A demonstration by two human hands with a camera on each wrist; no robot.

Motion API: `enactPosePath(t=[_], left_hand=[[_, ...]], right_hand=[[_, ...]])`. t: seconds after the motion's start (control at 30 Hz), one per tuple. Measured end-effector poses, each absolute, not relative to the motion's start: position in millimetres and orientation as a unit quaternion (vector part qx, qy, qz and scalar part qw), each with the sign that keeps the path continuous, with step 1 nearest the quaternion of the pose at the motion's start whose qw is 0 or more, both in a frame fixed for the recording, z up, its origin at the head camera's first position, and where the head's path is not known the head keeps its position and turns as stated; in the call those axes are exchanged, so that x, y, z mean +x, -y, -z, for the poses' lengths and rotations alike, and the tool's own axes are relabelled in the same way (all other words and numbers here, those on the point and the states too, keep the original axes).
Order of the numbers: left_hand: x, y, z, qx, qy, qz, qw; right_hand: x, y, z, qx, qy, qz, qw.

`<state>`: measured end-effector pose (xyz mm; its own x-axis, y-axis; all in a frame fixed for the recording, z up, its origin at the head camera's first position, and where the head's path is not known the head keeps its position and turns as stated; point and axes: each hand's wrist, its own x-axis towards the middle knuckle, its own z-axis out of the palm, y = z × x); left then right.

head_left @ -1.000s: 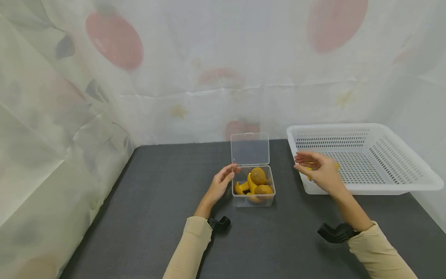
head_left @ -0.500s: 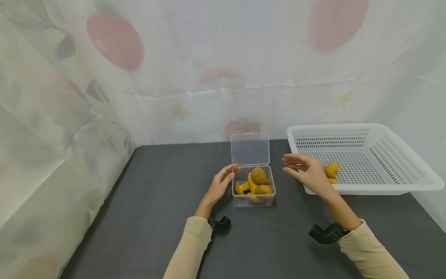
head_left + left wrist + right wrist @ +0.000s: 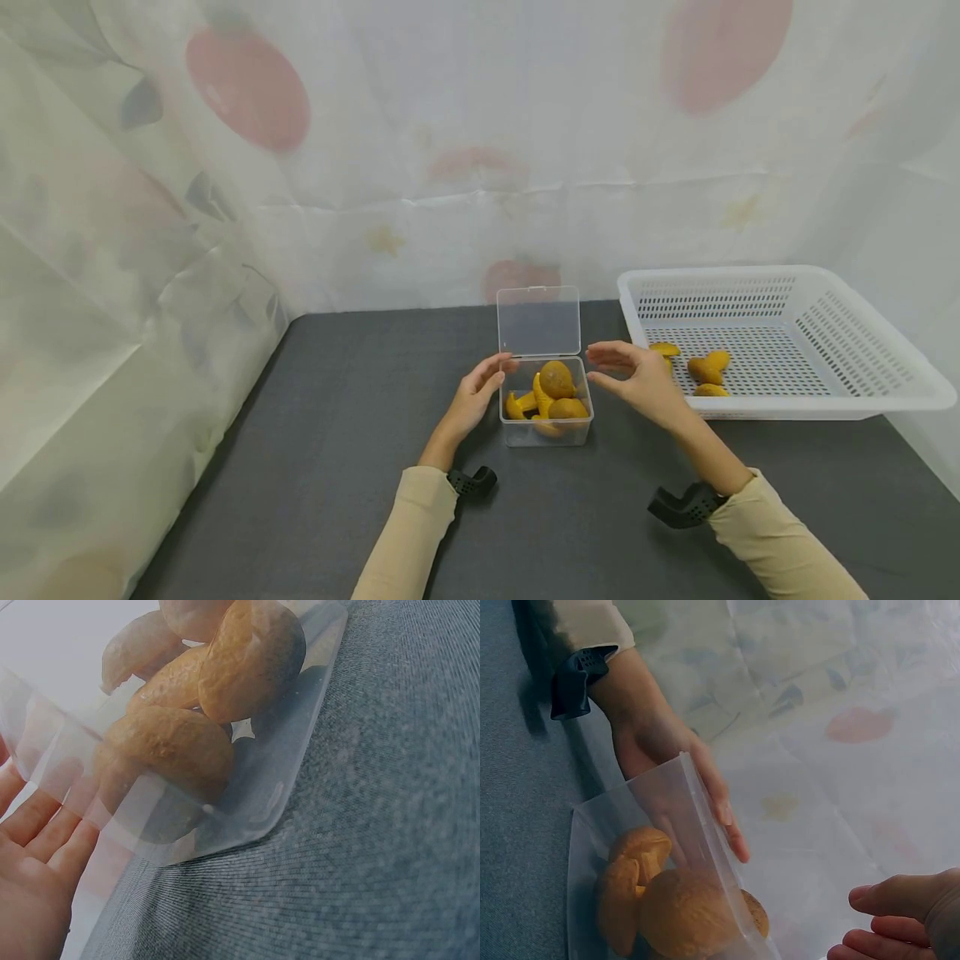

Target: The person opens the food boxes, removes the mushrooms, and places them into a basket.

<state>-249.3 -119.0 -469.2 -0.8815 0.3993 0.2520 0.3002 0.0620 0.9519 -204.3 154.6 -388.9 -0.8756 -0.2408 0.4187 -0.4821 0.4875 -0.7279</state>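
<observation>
The left grip (image 3: 468, 400), a bare hand, has its fingers stretched out at the left side of a clear, boxy plastic tub (image 3: 527, 433). The right grip (image 3: 651, 390) is loose, holds nothing and is just beside the tub's right side. Yellow-brown mushrooms (image 3: 557, 380) lie inside the tub. Its clear, flat plastic lid (image 3: 538, 321) stands up. Right of it, a white plastic basket with holes (image 3: 810, 405) holds more mushrooms (image 3: 705, 368). Both sit on a dark grey, flat surface (image 3: 337, 433).
</observation>
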Motion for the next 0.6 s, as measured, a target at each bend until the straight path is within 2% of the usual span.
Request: enactPosePath(t=[0.6], left_hand=[[-250.4,119.2,471.7,0.242,-0.726,-0.643,0.037]], right_hand=[[-208.2,-130.4,401.6,0.190,0.874,-0.435,0.104]])
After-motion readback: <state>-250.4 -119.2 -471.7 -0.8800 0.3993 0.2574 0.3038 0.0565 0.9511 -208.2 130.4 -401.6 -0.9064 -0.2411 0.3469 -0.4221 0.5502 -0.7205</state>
